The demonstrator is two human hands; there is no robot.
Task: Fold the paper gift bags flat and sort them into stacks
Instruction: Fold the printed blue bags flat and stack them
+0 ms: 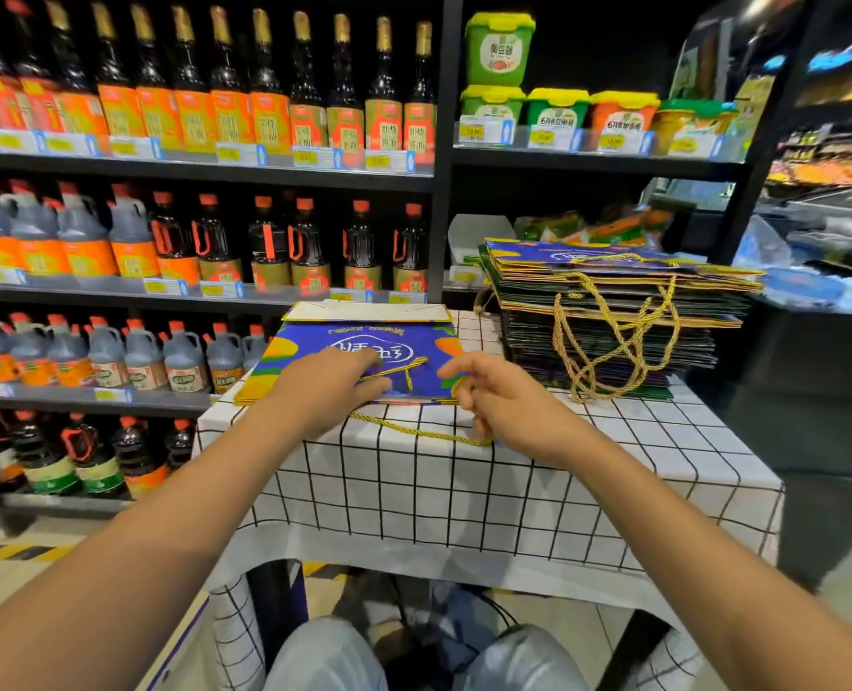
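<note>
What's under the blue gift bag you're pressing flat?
The blue and orange paper gift bag lies on the white black-grid tablecloth. Its yellow rope handle trails out toward the right hand. Whether other bags lie beneath is hidden.

Left arm: bare forearm extended forward from lower left. Left hand [326, 386]: palm down, fingers [364, 361] straight and pointing right, lying flat. Right arm: bare forearm extended forward from lower right. Right hand [501, 401]: index finger reaching left, remaining fingers curled under; whether they pinch anything cannot be told.
</note>
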